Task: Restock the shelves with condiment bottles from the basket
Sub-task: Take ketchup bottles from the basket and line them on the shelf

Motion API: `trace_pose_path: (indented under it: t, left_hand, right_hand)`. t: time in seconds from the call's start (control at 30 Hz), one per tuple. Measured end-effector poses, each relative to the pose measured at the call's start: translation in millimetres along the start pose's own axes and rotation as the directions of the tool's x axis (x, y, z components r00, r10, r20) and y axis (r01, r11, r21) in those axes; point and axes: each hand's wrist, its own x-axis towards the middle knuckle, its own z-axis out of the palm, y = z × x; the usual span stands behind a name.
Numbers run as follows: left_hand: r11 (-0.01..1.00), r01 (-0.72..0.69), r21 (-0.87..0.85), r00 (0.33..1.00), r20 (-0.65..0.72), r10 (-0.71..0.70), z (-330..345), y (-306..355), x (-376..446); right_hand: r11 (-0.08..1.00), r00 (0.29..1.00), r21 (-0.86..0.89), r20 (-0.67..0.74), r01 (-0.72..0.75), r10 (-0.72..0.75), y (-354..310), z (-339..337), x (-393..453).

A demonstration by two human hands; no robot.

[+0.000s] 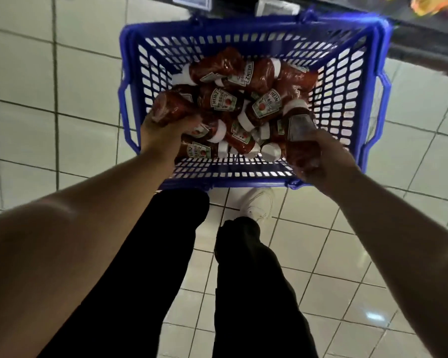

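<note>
Blue plastic basket (254, 34) sits on pale floor tiles (75, 81), slotted walls, handles folded down along the rim. Inside, a loose pile of ketchup bottles (246, 99), red with white caps, lying on their sides and crossing each other, Heinz labels readable on several. Head view: 2 bare arms reach down into the basket. Left hand (163, 130) grips 1 bottle (171, 107) at the near-left of the pile, fingers curled under it, mostly hidden. Right hand (321, 161) is wrapped round another bottle (299, 130) at the near-right corner, cap pointing away from the person, back label facing up. Both held bottles are within the basket walls. Black trouser legs (166, 254) and 1 white shoe (259, 202) show just behind the basket. Dark shelf base (424, 42) with price tags (192, 1) runs along the top edge, blurred.
</note>
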Motion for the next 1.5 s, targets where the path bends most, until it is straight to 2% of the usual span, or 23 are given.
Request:
trace_pose_path:
  t: [0.07,0.13,0.23,0.3,0.4,0.5,0.53,0.6,0.67,0.77,0.93,1.0,1.1,1.2,1.3,1.37,1.4,1.5]
  left_hand:
    - [0.996,-0.016,-0.093,0.981,0.190,0.033,-10.6,25.5,-33.3]
    - [0.984,0.014,-0.177,0.928,0.369,0.053,-20.3,63.3,-74.8]
    - [0.983,0.053,-0.176,0.783,0.618,0.069,-33.9,132.6,-153.9]
    - [0.984,0.058,-0.171,0.724,0.685,0.077,-42.1,180.4,-211.0]
    - [0.960,0.076,-0.270,0.695,0.704,0.143,-52.7,241.1,-291.4]
    - [0.902,0.123,-0.414,0.607,0.750,0.262,-60.0,291.8,-365.6]
    - [0.889,0.143,-0.435,0.581,0.764,0.280,-60.8,306.6,-387.9]
    - [0.858,0.200,-0.474,0.562,0.773,0.296,-61.0,333.3,-428.6]
    - [0.835,0.195,-0.515,0.577,0.749,0.327,-60.7,354.9,-464.4]
    - [0.837,0.140,-0.530,0.579,0.729,0.365,-63.1,384.7,-507.7]
    - [0.843,0.042,-0.536,0.581,0.700,0.416,-71.3,429.8,-547.6]
    - [0.832,0.042,-0.553,0.540,0.714,0.446,-76.0,449.7,-555.2]
    - [0.843,0.001,-0.538,0.468,0.745,0.475,-80.8,481.7,-558.7]
    - [0.866,-0.092,-0.492,0.460,0.750,0.475,-83.8,518.4,-557.9]
    - [0.877,-0.177,-0.446,0.417,0.774,0.477,-81.3,555.3,-559.2]
    - [0.871,-0.226,-0.436,0.343,0.802,0.490,-76.3,575.7,-563.4]
    - [0.862,-0.243,-0.444,0.302,0.810,0.502,-73.5,584.9,-565.8]
    - [0.835,-0.298,-0.464,0.185,0.830,0.527,-64.7,612.5,-577.0]
  right_hand:
    - [0.996,0.988,0.088,0.153,-0.011,-0.003,6.3,-7.1,-43.7]
    - [0.984,0.947,0.176,0.320,-0.033,-0.025,2.0,-7.4,-96.4]
    - [0.977,0.878,0.215,0.466,0.008,-0.110,-22.3,7.2,-189.8]
    - [0.966,0.832,0.242,0.515,0.087,-0.204,-44.1,12.5,-252.6]
    - [0.936,0.790,0.256,0.508,0.241,-0.342,-77.6,9.4,-339.1]
    - [0.892,0.796,0.357,0.436,0.276,-0.421,-109.0,1.8,-413.2]
    - [0.866,0.769,0.395,0.434,0.306,-0.469,-118.0,-1.2,-436.6]
    - [0.806,0.667,0.422,0.462,0.414,-0.584,-135.2,-5.0,-482.5]
    - [0.755,0.575,0.411,0.489,0.511,-0.655,-150.2,-8.1,-522.6]
    - [0.700,0.482,0.462,0.511,0.544,-0.712,-171.5,-6.8,-572.0]
    - [0.611,0.375,0.473,0.503,0.634,-0.779,-206.7,1.8,-639.7]
    - [0.577,0.337,0.533,0.483,0.620,-0.808,-218.2,12.4,-663.8]
    - [0.607,0.341,0.595,0.506,0.527,-0.792,-232.7,35.6,-693.8]
    - [0.666,0.357,0.608,0.562,0.433,-0.746,-247.2,52.3,-716.3]
    - [0.652,0.364,0.630,0.541,0.422,-0.759,-258.7,62.0,-730.7]
    - [0.637,0.399,0.621,0.498,0.457,-0.770,-266.5,68.1,-738.7]
    - [0.624,0.392,0.621,0.485,0.475,-0.782,-271.8,69.9,-742.5]
    - [0.572,0.298,0.630,0.493,0.525,-0.817,-293.7,70.7,-757.9]
